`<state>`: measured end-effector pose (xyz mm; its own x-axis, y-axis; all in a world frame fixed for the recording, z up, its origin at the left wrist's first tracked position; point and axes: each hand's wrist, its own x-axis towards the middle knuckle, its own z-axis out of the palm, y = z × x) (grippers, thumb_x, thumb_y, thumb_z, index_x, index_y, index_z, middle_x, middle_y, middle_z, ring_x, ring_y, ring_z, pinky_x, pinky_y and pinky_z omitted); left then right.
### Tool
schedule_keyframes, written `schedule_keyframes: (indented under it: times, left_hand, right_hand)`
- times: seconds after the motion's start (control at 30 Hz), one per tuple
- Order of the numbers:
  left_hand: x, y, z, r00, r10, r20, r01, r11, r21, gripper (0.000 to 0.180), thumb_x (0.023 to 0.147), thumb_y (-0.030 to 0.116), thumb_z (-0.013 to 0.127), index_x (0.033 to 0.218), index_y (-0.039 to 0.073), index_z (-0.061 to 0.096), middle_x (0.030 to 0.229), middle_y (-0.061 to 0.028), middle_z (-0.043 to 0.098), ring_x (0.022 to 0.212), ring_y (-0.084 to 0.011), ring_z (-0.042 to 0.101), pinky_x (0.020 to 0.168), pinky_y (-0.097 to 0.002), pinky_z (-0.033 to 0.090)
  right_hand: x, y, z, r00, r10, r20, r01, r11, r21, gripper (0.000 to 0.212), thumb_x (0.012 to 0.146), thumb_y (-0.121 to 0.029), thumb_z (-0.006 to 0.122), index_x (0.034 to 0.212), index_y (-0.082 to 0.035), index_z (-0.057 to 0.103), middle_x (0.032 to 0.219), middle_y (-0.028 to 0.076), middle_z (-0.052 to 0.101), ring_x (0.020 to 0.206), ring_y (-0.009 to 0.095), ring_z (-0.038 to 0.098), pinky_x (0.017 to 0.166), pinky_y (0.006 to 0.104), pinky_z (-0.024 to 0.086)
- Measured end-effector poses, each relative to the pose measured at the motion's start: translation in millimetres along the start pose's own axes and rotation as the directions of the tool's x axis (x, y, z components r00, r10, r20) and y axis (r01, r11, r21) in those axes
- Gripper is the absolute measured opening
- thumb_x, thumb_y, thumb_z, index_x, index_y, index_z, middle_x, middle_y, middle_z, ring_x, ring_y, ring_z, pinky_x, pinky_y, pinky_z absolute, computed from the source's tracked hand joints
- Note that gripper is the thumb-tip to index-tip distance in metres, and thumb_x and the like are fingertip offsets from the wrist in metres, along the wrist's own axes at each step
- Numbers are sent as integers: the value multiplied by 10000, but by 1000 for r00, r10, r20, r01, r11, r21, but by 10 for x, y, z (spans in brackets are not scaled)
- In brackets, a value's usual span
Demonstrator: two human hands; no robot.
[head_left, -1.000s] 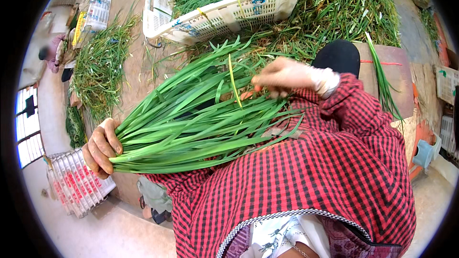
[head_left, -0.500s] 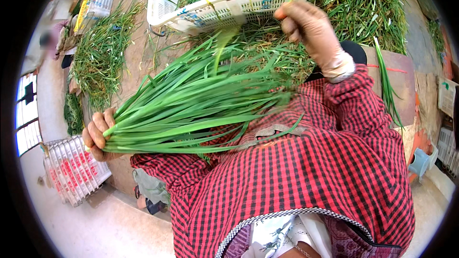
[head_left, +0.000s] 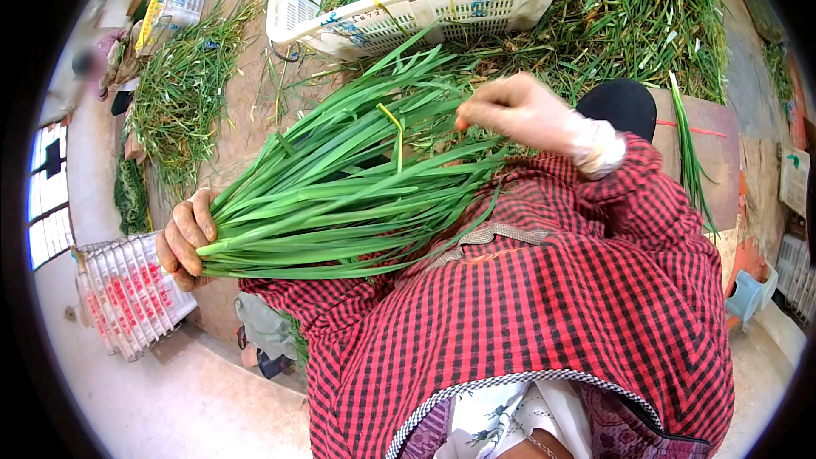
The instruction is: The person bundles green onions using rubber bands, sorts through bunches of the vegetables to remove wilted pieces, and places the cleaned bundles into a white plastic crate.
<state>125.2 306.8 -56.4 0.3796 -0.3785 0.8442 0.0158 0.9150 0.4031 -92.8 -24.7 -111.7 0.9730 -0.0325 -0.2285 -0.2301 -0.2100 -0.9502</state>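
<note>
My left hand (head_left: 187, 234) is wrapped round the pale stem end of a bunch of long green chives (head_left: 340, 195). The leaves fan out to the right across my front. A bent yellow leaf (head_left: 398, 132) stands out on top of the bunch. My right hand (head_left: 518, 110) is by the upper leaf tips, its fingers pinched together with an orange cover on one fingertip. Blur hides what, if anything, is between those fingers.
Ahead stands a white plastic crate (head_left: 425, 17) with chives inside. Piles of loose leaves (head_left: 654, 25) lie right of it and to the left. Stacked white crates (head_left: 132, 297) stand at lower left. A few chives (head_left: 687, 144) lie on a board at right.
My right hand has come down and left from the crate's rim to the leaf tips; the yellow piece it held up there no longer shows. My left hand has shifted slightly right with the bunch.
</note>
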Motion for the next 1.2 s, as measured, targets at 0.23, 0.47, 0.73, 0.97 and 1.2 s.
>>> schedule_keyframes:
  times: [0.23, 0.47, 0.73, 0.97, 1.2]
  left_hand:
    - [87, -124, 23, 997, -5, 72, 7, 1000, -30, 152, 879, 278, 633, 973, 158, 636, 876, 43, 704, 789, -110, 599, 762, -263, 488]
    - [56, -142, 116, 982, -186, 14, 182, 971, 153, 108, 897, 241, 620, 867, 176, 539, 819, 26, 663, 720, -117, 521, 711, -291, 434]
    - [12, -464, 284, 959, -277, -62, 283, 918, 279, 173, 866, 235, 628, 952, 86, 605, 753, -60, 688, 758, -185, 596, 721, -339, 479]
    - [237, -661, 223, 857, -377, 350, 336, 925, 175, 160, 818, 188, 660, 941, 92, 627, 770, -60, 718, 631, -182, 599, 616, -324, 498]
    - [469, -709, 242, 716, -197, 670, 323, 944, -68, 134, 798, 225, 696, 881, 127, 656, 790, -59, 733, 679, -161, 623, 663, -279, 539]
  right_hand:
    - [246, 240, 611, 971, 82, 224, -165, 908, 384, 462, 877, -434, 708, 1080, -19, 725, 929, 49, 723, 837, 100, 617, 795, 268, 500]
    - [219, 9, 517, 988, 154, -17, -132, 891, 434, 211, 897, -240, 697, 940, -38, 740, 780, -15, 682, 691, 32, 566, 648, 217, 462]
    - [237, -252, -21, 913, -76, -402, 318, 750, 580, 245, 947, -270, 637, 1018, -49, 717, 894, 5, 708, 734, 74, 651, 667, 194, 477]
    - [-48, -635, -49, 974, -206, -98, 222, 750, 623, 216, 973, -249, 583, 1037, -55, 649, 934, 53, 707, 723, 91, 646, 615, 205, 483]
    - [-218, -478, 319, 920, -346, 185, 387, 878, -280, 245, 902, -295, 609, 970, -67, 670, 764, 182, 658, 747, 374, 659, 690, 438, 536]
